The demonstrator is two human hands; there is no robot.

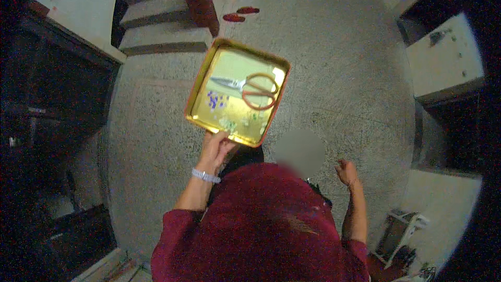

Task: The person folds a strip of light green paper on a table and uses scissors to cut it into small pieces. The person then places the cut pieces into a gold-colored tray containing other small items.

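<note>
Your left hand (pixel 216 146) is closed on the near edge of the square gold tray (pixel 204 79), holding it out level over the speckled floor (pixel 339 62). In the tray lie scissors (pixel 249 89), long axis left to right, blades pointing left, orange handles right. Your right hand (pixel 346 171) hangs loosely half-open, holding nothing.

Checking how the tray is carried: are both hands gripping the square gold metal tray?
No, only the left hand grips the square gold metal tray; the right hand hangs free.
</note>
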